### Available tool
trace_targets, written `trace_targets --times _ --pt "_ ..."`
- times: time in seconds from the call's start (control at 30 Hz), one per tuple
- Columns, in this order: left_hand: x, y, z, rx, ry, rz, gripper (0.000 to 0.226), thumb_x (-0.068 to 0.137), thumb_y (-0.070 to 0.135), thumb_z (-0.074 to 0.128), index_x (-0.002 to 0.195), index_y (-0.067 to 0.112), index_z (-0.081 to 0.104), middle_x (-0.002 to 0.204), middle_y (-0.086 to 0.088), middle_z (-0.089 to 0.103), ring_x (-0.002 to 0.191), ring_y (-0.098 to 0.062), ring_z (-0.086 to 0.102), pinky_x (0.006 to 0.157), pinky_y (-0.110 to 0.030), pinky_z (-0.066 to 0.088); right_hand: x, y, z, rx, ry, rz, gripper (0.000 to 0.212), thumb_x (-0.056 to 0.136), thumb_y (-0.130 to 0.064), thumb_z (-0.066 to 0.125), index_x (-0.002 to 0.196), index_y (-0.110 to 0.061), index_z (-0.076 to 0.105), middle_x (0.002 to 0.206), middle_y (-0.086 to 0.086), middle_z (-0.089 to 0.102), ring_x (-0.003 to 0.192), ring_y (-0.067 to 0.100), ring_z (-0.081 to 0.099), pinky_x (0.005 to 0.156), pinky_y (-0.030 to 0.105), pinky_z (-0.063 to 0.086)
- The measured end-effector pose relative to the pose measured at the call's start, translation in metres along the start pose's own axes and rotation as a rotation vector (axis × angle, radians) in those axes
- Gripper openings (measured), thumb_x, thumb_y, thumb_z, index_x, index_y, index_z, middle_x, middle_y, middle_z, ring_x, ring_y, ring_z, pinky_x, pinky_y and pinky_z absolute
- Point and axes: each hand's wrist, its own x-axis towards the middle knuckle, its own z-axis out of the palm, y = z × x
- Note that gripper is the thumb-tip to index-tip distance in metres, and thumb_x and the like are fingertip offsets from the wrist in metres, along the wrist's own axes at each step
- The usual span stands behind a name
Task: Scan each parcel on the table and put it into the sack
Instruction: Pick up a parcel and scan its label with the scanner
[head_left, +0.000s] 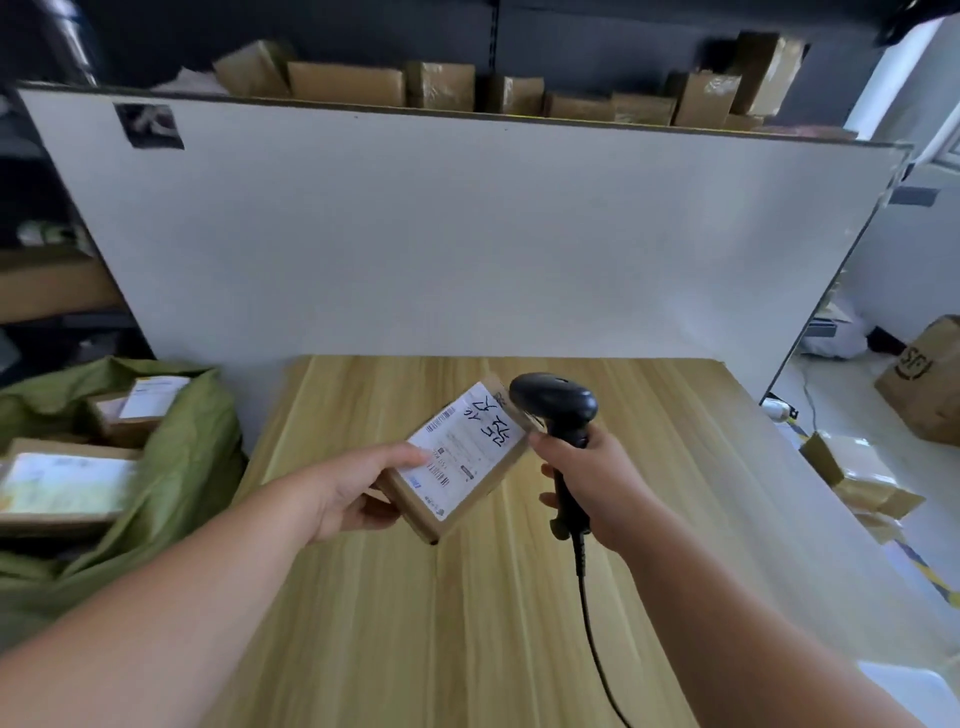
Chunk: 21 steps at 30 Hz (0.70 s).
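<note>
One parcel (457, 462) is in hand and none lies on the visible part of the worktop (467, 613), so this looks like the last one within reach, or close to it. The left hand (353, 493) holds the small brown box above the worktop with its label turned up. The thumb rests along the near edge of the label, and the other fingers are curled underneath, mostly hidden. The right hand (597, 483) grips the handle of a black scanner (553, 402) with its fingers (558, 452) wrapped tight round it. The scanner's head sits just beside the far corner of the parcel and points at the label. Its cable (589, 618) trails down over the worktop towards the person.

The step in hand seems to be the scan itself. I cannot tell whether the code has been read yet.

Left of the worktop, the green sack (192, 467) stands open with several labelled boxes (67, 486) already inside, so a good share of the job appears done. This parcel still has to go into the sack, a short move to the left. More brown boxes (348, 85) sit on a shelf behind the white board (467, 234), and others (924, 384) lie on the floor to the right. Whether they belong to this job is unclear.
</note>
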Motion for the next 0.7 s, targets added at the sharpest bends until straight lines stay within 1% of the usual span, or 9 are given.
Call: trace_targets --times 0.07,0.13,0.23,0.33,0.4,0.43,0.5,0.57,0.7 --pt "-0.016 -0.006 -0.009 -0.035 -0.014 -0.001 0.036 0.078 0.034 0.073 0.104 0.011 0.068 0.088 -0.007 0.067 0.077 -0.022 0.058 0.073 -0.030 0.051 -0.017 -0.005 0.017 -0.003 0.002 -0.022 0.015 0.088 -0.032 0.071 0.097 -0.026 0.061 0.111 0.009 0.066 0.094 0.026 0.067 0.086 0.050 0.058" --pt "-0.028 -0.007 -0.020 -0.046 0.016 0.019 0.046 0.068 0.040 0.078 0.105 0.014 0.068 0.085 -0.004 0.069 0.073 -0.019 0.057 0.064 -0.026 0.044 -0.029 -0.011 0.028 -0.023 0.012 -0.047 0.012 0.090 -0.030 0.070 0.095 -0.025 0.060 0.107 0.007 0.067 0.094 0.027 0.067 0.086 0.045 0.059" --pt "-0.046 -0.001 -0.031 0.010 0.089 0.090 0.078 0.037 0.045 0.079 0.109 0.017 0.062 0.088 -0.002 0.069 0.075 -0.016 0.055 0.064 -0.026 0.039 -0.042 -0.023 0.033 -0.089 0.063 -0.103 0.011 0.090 -0.030 0.068 0.089 -0.027 0.058 0.083 0.000 0.060 0.075 0.024 0.059 0.072 0.038 0.053" --pt "-0.062 0.006 -0.036 0.104 0.152 0.140 0.095 0.030 0.040 0.081 0.115 0.020 0.044 0.100 -0.004 0.064 0.084 -0.016 0.053 0.067 -0.028 0.038 -0.046 -0.036 0.029 -0.131 0.065 -0.162 0.013 0.090 -0.027 0.069 0.088 -0.031 0.056 0.078 -0.004 0.059 0.072 0.021 0.055 0.073 0.042 0.053" --pt "-0.065 0.009 -0.035 0.096 0.163 0.163 0.098 0.023 0.040 0.082 0.111 0.018 0.045 0.095 -0.003 0.064 0.083 -0.014 0.053 0.067 -0.029 0.037 -0.046 -0.040 0.026 -0.133 0.029 -0.162 0.013 0.089 -0.026 0.070 0.090 -0.030 0.058 0.076 -0.003 0.060 0.070 0.021 0.055 0.066 0.040 0.051" --pt "-0.066 0.011 -0.033 0.086 0.157 0.179 0.089 0.028 0.039 0.085 0.106 0.016 0.049 0.088 -0.001 0.067 0.083 -0.014 0.054 0.070 -0.029 0.037 -0.047 -0.040 0.025 -0.127 0.006 -0.147 0.011 0.089 -0.025 0.069 0.093 -0.027 0.059 0.075 -0.002 0.060 0.067 0.022 0.054 0.059 0.037 0.048" --pt "-0.067 0.016 -0.024 0.039 0.152 0.234 0.047 0.057 0.030 0.087 0.092 0.016 0.059 0.074 0.003 0.072 0.082 -0.015 0.058 0.083 -0.031 0.039 -0.046 -0.035 0.022 -0.110 -0.040 -0.112 0.010 0.091 -0.024 0.066 0.100 -0.022 0.061 0.078 0.002 0.066 0.061 0.022 0.054 0.053 0.033 0.044" --pt "-0.070 0.021 -0.012 -0.049 0.165 0.267 0.019 0.078 0.028 0.076 0.090 0.019 0.063 0.081 0.003 0.073 0.080 -0.014 0.061 0.087 -0.034 0.042 -0.044 -0.026 0.020 -0.100 -0.066 -0.077 0.013 0.091 -0.022 0.066 0.103 -0.021 0.061 0.086 0.005 0.070 0.061 0.023 0.057 0.051 0.031 0.045" --pt "-0.069 0.023 0.005 -0.040 0.128 0.221 0.034 0.083 0.059 0.060 0.109 0.038 0.056 0.101 0.004 0.069 0.095 -0.024 0.064 0.084 -0.047 0.050 -0.042 -0.010 0.013 -0.056 -0.086 -0.004 0.015 0.090 -0.015 0.064 0.103 -0.020 0.060 0.098 0.013 0.072 0.073 0.035 0.068 0.047 0.032 0.045"
